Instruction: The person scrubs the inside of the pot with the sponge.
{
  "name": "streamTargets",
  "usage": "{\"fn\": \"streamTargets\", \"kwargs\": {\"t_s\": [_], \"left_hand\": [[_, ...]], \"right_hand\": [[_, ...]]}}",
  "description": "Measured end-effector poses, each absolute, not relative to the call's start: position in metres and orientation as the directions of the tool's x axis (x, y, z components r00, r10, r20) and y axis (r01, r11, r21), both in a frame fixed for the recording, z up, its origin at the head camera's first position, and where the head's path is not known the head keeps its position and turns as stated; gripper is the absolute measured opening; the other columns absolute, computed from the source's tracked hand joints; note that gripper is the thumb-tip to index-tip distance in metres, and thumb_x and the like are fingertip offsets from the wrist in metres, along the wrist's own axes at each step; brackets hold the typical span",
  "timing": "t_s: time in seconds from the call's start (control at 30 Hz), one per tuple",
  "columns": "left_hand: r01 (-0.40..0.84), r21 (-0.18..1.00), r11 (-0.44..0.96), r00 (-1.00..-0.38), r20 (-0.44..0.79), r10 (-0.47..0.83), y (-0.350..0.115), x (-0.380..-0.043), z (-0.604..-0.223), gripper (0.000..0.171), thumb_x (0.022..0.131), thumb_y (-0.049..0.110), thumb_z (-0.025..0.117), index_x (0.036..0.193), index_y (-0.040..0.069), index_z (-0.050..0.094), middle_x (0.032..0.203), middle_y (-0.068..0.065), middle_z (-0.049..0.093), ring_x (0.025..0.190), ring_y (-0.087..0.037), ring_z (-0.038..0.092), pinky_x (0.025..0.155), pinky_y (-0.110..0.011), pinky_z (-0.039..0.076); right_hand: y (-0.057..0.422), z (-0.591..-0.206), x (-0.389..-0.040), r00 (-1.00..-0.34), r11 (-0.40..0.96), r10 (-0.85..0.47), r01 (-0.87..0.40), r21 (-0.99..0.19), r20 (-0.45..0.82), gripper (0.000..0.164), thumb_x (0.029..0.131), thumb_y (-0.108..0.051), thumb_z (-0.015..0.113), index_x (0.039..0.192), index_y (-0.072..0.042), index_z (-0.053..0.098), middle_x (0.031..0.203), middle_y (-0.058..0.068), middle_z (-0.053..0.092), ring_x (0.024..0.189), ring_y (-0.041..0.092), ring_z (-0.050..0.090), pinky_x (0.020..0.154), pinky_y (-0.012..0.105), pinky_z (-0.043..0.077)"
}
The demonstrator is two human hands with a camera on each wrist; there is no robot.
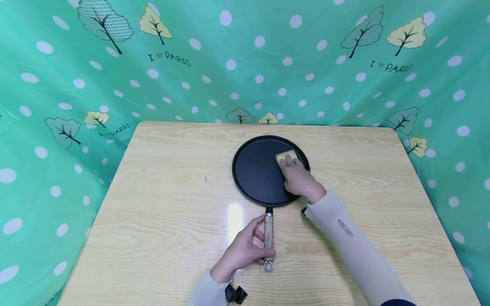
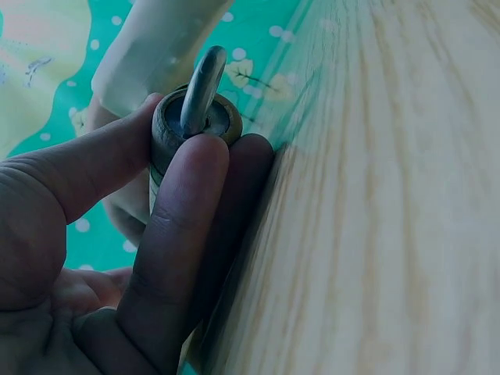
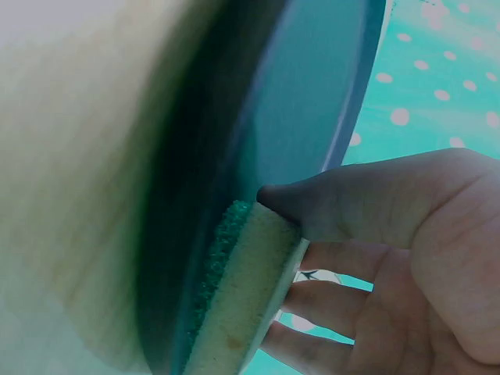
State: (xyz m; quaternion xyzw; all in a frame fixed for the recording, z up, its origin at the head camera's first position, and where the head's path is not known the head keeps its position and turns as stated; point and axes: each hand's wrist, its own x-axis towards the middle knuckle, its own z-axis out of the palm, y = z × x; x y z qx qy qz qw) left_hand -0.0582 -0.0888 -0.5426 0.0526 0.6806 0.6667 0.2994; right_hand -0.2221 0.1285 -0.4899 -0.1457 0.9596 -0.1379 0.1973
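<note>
A round, flat black frying pan (image 1: pixel 254 174) lies on the table with its wooden handle (image 1: pixel 269 231) pointing toward me. My left hand (image 1: pixel 245 246) grips that handle near its end, thumb on one side and fingers on the other. In the left wrist view the metal hanging ring (image 2: pixel 205 90) sticks out above the fingertips. On the right part of the pan, my right hand (image 1: pixel 300 176) holds a yellow sponge (image 1: pixel 281 156) against the cooking surface. The right wrist view shows the sponge's green scouring layer (image 3: pixel 223 250) facing the pan, with thumb and fingers pinching the yellow foam.
The light wooden table (image 1: pixel 160 191) extends on both sides of the pan. Behind it hangs a green polka-dot cloth (image 1: pixel 245 55) printed with trees. A black wrist strap piece (image 1: pixel 235 294) shows at the left sleeve.
</note>
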Motion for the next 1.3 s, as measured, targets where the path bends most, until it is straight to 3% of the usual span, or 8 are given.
{"fn": "streamTargets", "kwargs": {"t_s": [0.1,0.27,0.47,0.7,0.97,1.3], "left_hand": [[-0.322,0.940,0.111,-0.817,-0.335,0.470,-0.088,-0.058,-0.542,0.095,0.088,0.006,0.087,0.165,0.010,0.031,0.107,-0.013,0.055,0.058,-0.017,0.068,0.057,-0.031,0.066],[-0.322,0.940,0.113,-0.818,-0.336,0.466,-0.088,-0.058,-0.542,0.095,0.088,0.006,0.087,0.165,0.010,0.032,0.106,-0.013,0.056,0.058,-0.017,0.068,0.057,-0.032,0.066],[-0.335,0.936,0.106,-0.816,-0.345,0.464,-0.087,-0.057,-0.543,0.095,0.088,0.006,0.086,0.165,0.011,0.032,0.106,-0.013,0.057,0.059,-0.018,0.069,0.057,-0.032,0.066],[-0.342,0.933,0.108,-0.817,-0.352,0.456,-0.086,-0.055,-0.543,0.096,0.087,0.007,0.087,0.165,0.011,0.033,0.107,-0.013,0.057,0.059,-0.018,0.069,0.057,-0.032,0.066],[-0.358,0.927,0.110,-0.820,-0.369,0.438,-0.085,-0.054,-0.544,0.097,0.086,0.007,0.088,0.165,0.013,0.033,0.109,-0.014,0.056,0.058,-0.017,0.068,0.058,-0.033,0.067],[-0.347,0.933,0.099,-0.821,-0.353,0.448,-0.085,-0.055,-0.541,0.097,0.086,0.006,0.087,0.165,0.010,0.032,0.109,-0.014,0.056,0.059,-0.015,0.069,0.058,-0.033,0.067]], "right_hand": [[0.128,-0.491,-0.215,-0.884,0.917,-0.332,-0.220,-0.333,-0.328,0.072,0.097,0.005,0.054,0.164,0.004,0.025,0.171,0.029,0.012,0.157,0.051,0.014,0.117,0.076,0.035],[0.125,-0.491,-0.207,-0.886,0.913,-0.339,-0.229,-0.337,-0.317,0.072,0.097,0.005,0.056,0.163,0.004,0.028,0.171,0.029,0.015,0.156,0.051,0.017,0.115,0.075,0.038],[0.124,-0.492,-0.203,-0.907,0.913,-0.333,-0.240,-0.330,-0.260,0.069,0.098,-0.002,0.062,0.161,0.001,0.036,0.169,0.027,0.023,0.154,0.050,0.026,0.115,0.072,0.042],[0.136,-0.492,-0.199,-0.927,0.866,-0.354,-0.275,-0.418,-0.124,0.069,0.095,-0.004,0.067,0.158,0.003,0.040,0.166,0.030,0.029,0.151,0.049,0.033,0.121,0.064,0.039],[0.147,-0.473,-0.186,-0.946,0.854,-0.325,-0.287,-0.434,-0.014,0.068,0.096,-0.004,0.065,0.159,0.003,0.039,0.167,0.028,0.029,0.152,0.047,0.032,0.107,0.068,0.050],[0.192,-0.458,-0.179,-0.968,0.863,-0.249,-0.241,-0.445,0.040,0.065,0.096,-0.002,0.062,0.156,0.008,0.041,0.163,0.034,0.031,0.150,0.053,0.030,0.111,0.076,0.041]]}}
